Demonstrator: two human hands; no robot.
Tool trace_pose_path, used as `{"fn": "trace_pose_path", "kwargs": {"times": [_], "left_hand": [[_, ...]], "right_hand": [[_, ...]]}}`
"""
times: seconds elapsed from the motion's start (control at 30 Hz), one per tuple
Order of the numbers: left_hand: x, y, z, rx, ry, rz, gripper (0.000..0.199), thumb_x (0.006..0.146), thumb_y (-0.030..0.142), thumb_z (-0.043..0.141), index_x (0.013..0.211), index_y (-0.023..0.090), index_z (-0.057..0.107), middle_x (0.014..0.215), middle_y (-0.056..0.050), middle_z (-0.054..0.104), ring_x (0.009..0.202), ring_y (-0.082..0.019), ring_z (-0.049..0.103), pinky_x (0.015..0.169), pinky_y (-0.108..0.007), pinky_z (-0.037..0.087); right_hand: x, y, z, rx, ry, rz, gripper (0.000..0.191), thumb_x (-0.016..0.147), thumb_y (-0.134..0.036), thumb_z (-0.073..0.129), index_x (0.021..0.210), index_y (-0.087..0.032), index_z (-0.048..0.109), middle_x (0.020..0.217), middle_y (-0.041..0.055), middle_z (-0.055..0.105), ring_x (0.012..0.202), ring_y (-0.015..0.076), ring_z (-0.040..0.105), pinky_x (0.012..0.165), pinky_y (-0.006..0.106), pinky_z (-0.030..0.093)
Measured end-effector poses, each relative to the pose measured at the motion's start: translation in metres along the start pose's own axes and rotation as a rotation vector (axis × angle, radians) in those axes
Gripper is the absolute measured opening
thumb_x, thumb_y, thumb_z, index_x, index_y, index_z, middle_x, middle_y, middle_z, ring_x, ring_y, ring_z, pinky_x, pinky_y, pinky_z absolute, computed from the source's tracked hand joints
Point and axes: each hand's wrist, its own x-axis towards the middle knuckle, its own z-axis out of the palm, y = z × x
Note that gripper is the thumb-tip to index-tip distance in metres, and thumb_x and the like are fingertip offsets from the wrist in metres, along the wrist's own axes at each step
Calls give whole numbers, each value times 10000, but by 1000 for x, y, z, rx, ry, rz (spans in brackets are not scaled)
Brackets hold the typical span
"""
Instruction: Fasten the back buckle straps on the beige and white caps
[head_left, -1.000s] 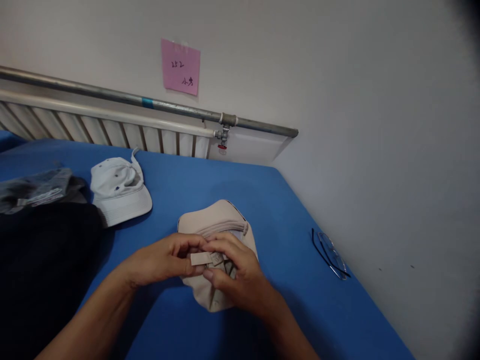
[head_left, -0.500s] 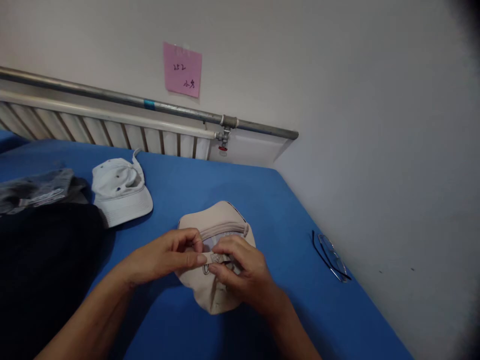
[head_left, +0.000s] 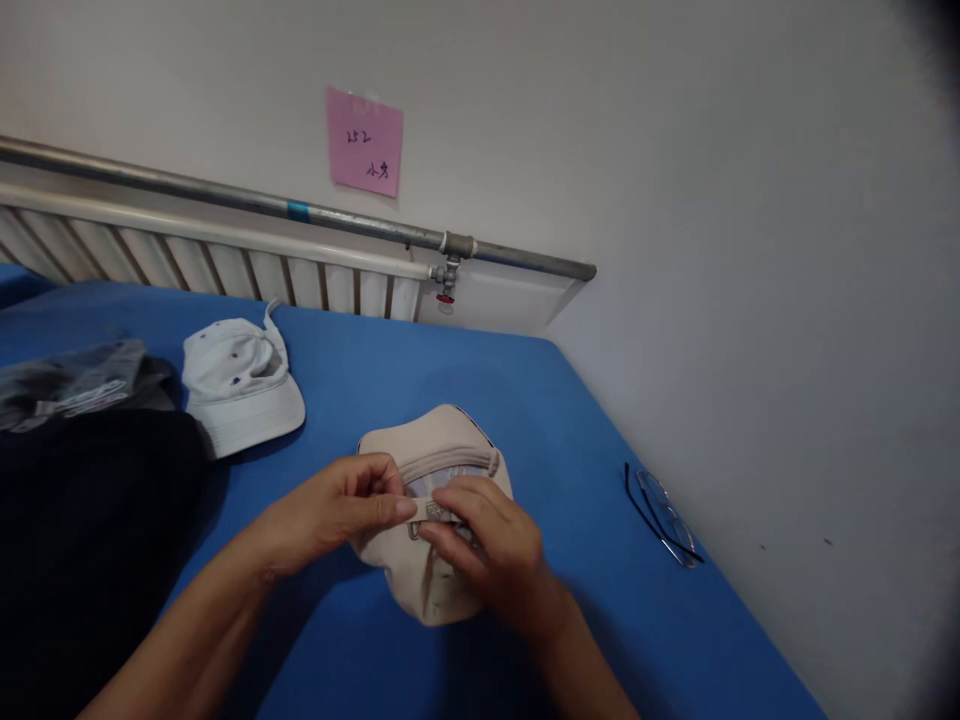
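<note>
A beige cap (head_left: 416, 438) lies on the blue table with its inside partly showing. My left hand (head_left: 352, 505) pinches the left part of the cap's strap (head_left: 424, 509), thumb on top. On the strap's right part, near a small patterned patch, my right hand (head_left: 495, 540) is closed with thumb and fingers. A small metal buckle (head_left: 413, 530) shows just below the strap between the hands. The right fingers hide the strap's far end.
At the left lie a white cap (head_left: 244, 395), a grey cap (head_left: 82, 380) and a black cloth item (head_left: 97, 540). Glasses (head_left: 664, 515) rest near the table's right edge. A radiator (head_left: 225, 255) and a pipe (head_left: 360, 222) run along the wall behind, under a pink note (head_left: 365, 142).
My right fingers have shifted slightly to the right along the strap. My left hand has barely moved, and the beige cap lies almost as before.
</note>
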Motion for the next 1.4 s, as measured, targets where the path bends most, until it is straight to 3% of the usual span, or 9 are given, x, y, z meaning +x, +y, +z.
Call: {"fn": "trace_pose_path", "kwargs": {"times": [0.33,0.67,0.87,1.0,1.13,1.23,1.33,1.4], "left_hand": [[0,-4,-2,9,-115,5,386,758,481,714,710,178,479,578,76,420,519,-71,302,483,-231,194],[-4,4,-5,29,-123,-18,308,741,401,732,714,165,535,595,65,458,549,-82,356,525,-229,259],[-8,8,-3,12,-128,-13,277,721,375,746,728,163,567,588,65,461,554,-84,357,534,-229,266],[-9,7,-3,48,-168,15,240,757,376,725,771,161,619,617,55,469,587,-92,371,553,-229,290],[-11,9,-5,58,-219,34,256,795,359,696,980,192,636,760,27,572,701,-121,485,652,-245,385],[-12,11,-5,199,-221,52,320,806,344,692,1093,228,610,899,6,634,818,-154,544,731,-265,419],[-10,9,-1,393,-212,83,246,826,406,668,962,201,666,827,14,603,751,-143,510,651,-239,385],[-7,6,3,387,-206,73,274,823,447,657,864,176,671,738,25,551,679,-129,466,598,-235,353]], "right_hand": [[-2,-2,7,25,35,98,122,889,-269,647,991,-209,617,854,61,682,802,196,669,722,303,568],[-3,3,1,304,-33,249,148,804,-237,724,918,-221,632,813,3,645,728,150,600,653,275,498],[5,-8,-3,466,-123,258,232,853,-204,638,1082,-239,647,1060,59,657,1013,196,628,882,346,516],[8,-12,-3,416,-138,256,252,776,-123,682,1001,-236,666,1078,65,636,1037,205,628,893,354,516],[7,-11,-4,514,-101,383,150,759,-106,666,835,-235,657,1061,49,648,998,197,637,893,362,510],[6,-9,-5,668,-70,539,84,765,-151,682,751,-230,655,1030,38,661,1002,198,630,929,372,492],[5,-7,-5,868,-23,694,72,748,-195,720,724,-223,658,1043,41,662,1026,207,623,946,375,490],[4,-5,-4,991,-8,751,83,736,-228,739,721,-222,657,1055,46,663,1010,211,631,906,372,516]]}}
